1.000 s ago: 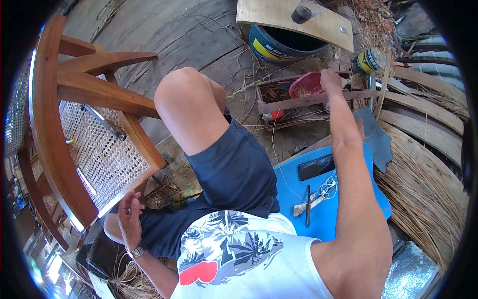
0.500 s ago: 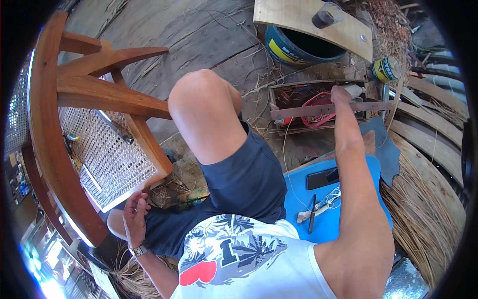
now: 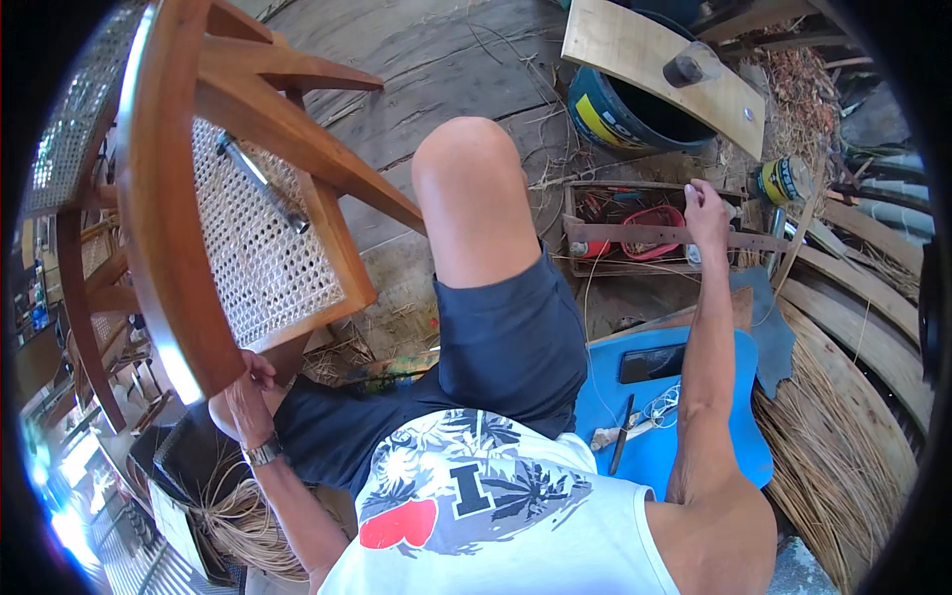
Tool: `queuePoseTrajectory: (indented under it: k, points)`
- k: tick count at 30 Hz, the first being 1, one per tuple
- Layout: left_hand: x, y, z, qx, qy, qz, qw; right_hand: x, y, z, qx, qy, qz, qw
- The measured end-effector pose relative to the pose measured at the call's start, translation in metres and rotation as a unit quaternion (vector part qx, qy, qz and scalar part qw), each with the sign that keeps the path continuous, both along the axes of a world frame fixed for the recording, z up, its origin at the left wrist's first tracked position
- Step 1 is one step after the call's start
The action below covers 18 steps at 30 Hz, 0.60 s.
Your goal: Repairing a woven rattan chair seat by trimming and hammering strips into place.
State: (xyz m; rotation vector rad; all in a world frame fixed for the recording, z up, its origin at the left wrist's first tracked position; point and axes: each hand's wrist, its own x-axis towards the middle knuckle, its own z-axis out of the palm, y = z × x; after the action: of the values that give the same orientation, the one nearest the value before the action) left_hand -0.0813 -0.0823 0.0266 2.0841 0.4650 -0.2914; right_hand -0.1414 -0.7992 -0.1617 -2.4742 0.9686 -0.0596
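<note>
A wooden chair with a woven cane seat is tipped over at my left. My left hand is at the lower end of its curved rail, fingers bent around the wood and partly hidden behind it. On the seat lies a metal tube-like tool. Above the right part of a low wooden toolbox is my right hand. Its fingers are bent together, and what they hold, if anything, is too small to make out. A red-rimmed container and tools sit inside the box.
Right of my knee, a blue board carries a phone, a dark stick and a white cord bundle. Beyond the box stand a dark bucket under a plank and a can. Cane strands lie far right.
My right hand has lifted from inside the toolbox to above it. My left hand has moved onto the chair's rail end. The chair has shifted, and small things on its seat are out of sight.
</note>
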Motion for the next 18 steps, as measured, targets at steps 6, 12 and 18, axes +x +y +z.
queuePoseTrajectory:
  k: [6,12,18]
  points:
    - [0.001,0.038,-0.006,0.037,-0.107,0.045,0.993,-0.02,0.085,0.09,-0.082,-0.15,0.026,0.985]
    - [0.0,0.067,-0.023,-0.051,-0.174,0.149,0.972,-0.032,0.191,0.187,0.067,-0.208,0.111,0.969]
    - [-0.018,0.099,-0.025,0.075,-0.218,0.15,0.961,-0.029,0.314,0.241,0.152,-0.211,0.361,0.896]
